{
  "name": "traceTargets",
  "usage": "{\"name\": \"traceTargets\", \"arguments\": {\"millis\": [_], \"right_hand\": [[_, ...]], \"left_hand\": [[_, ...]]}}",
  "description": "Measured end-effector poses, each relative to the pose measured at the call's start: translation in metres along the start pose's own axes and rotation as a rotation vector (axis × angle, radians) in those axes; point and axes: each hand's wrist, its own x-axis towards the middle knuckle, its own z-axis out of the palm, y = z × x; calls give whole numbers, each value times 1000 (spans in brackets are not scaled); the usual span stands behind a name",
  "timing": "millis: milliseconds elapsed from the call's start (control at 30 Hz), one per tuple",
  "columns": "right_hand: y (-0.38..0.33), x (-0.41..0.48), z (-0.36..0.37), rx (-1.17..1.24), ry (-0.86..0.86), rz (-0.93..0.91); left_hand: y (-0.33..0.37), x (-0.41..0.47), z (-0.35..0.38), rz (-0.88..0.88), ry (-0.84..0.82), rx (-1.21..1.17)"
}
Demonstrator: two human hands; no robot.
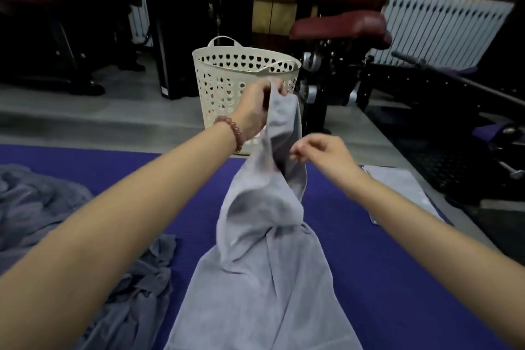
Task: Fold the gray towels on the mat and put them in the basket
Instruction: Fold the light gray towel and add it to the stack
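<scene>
Gray cloth hangs in a twisted column at the middle of the scene: one towel (pixel 264 250) is lifted off the purple mat (pixel 397 278), its lower part spread on the mat near the person. The left hand (pixel 257 106) has its grip closed on a top corner, raised high, probably so the weight of the cloth pulls the twist out. The right hand (pixel 321 155), lower and to the right, pinches at the towel's edge with thumb and fingertips, other fingers loosely curled; it looks to be feeling along for the second corner, though how firm that pinch is I cannot tell. More towels (pixel 42 207) lie crumpled on the left of the mat, waiting their turn. A flat folded cloth (pixel 403 187) sits at the mat's right edge. The basket (pixel 227 85) stands upright on the floor just beyond the far edge, within easy reach for dropping folded pieces in.
</scene>
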Motion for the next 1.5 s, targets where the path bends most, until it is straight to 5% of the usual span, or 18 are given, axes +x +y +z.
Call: {"name": "traceTargets", "arguments": {"millis": [67, 200, 267, 433, 600, 767, 867, 1000, 1067, 1167, 1233, 1400, 1500], "right_hand": [[7, 1, -3, -41, 268, -95], [18, 6, -2, -357, -68, -205], [16, 9, 3, -233, -96, -138], [10, 18, 3, -179, 215, -104], [-6, 15, -13, 223, 233, -18], [15, 12, -39, 148, 514, -45], [40, 17, -56, -41, 535, 0], [42, 37, -69, 54, 704, 12], [34, 42, -70, 173, 833, 20], [36, 28, -70, 236, 865, 5], [53, 2, -68, 81, 772, 1], [160, -98, -61, -469, 190, 271], [199, -157, -54, -516, -66, 568]], "left_hand": [[-12, -14, -8, -58, -70, 46], [-20, -41, -11, -162, -263, 32], [-21, -48, -7, -170, -319, 188], [-52, -59, -24, 105, -193, 806], [-110, -88, -70, -204, -421, 1072], [-125, -89, -130, -194, -8, 1229], [-103, -65, -145, -113, 181, 1283], [-40, -22, -127, 207, 445, 1208], [-16, -14, -111, 443, 451, 1294], [-12, -31, -94, 609, 343, 1389], [-31, -59, -96, 472, 221, 1445], [-111, -152, -131, 55, -481, 1831], [-140, -204, -145, -57, -758, 1862]]}}
